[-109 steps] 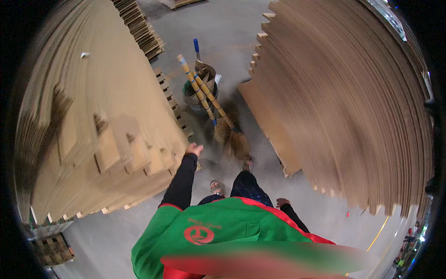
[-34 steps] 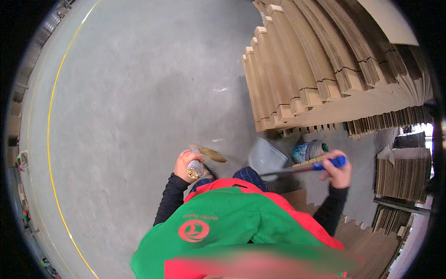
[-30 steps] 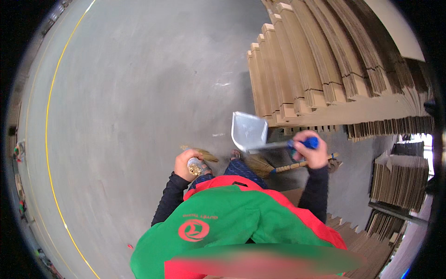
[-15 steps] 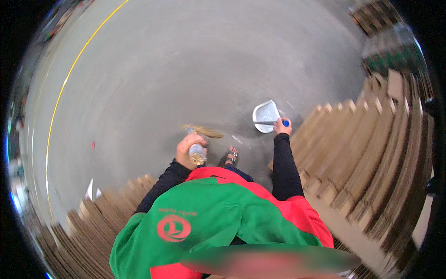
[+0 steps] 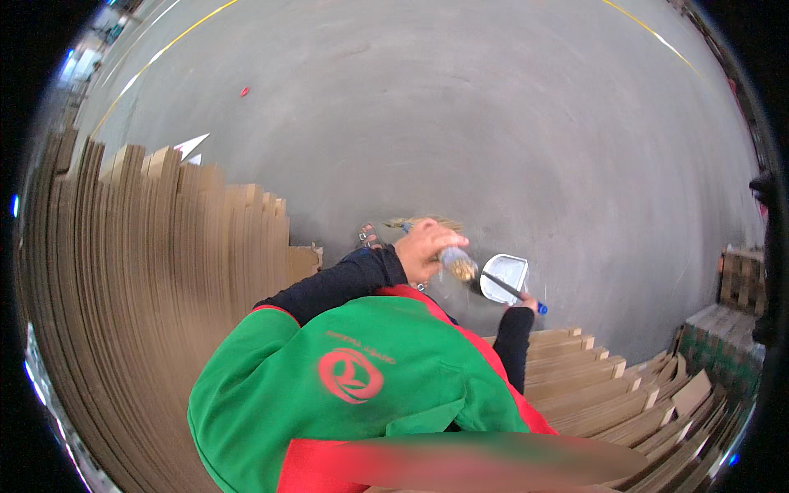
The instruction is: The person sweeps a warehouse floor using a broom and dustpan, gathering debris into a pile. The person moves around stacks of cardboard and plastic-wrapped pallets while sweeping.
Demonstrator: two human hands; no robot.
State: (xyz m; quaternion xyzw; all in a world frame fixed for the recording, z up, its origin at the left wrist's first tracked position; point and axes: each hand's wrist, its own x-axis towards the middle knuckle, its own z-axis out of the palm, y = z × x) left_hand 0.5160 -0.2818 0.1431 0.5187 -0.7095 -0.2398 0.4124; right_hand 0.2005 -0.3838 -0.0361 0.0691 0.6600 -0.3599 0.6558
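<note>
Gripping the straw broom (image 5: 457,263) at mid-frame, the left hand (image 5: 424,249) is wrapping its fingers round the handle while the right hand (image 5: 528,306) is clutching the grey dustpan (image 5: 503,278) just beside it, risking clipping the cardboard stacks (image 5: 600,394) at lower right.

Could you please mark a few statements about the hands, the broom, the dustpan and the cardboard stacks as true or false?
1. The left hand grips a straw broom. True.
2. The right hand holds a red bucket. False: it holds the blue-tipped handle of a grey dustpan.
3. The dustpan lies flat on top of the cardboard. False: it is held over the grey concrete floor.
4. Stacks of flat cardboard stand at the person's left. True.
5. Yellow lines mark the floor. True.
</note>
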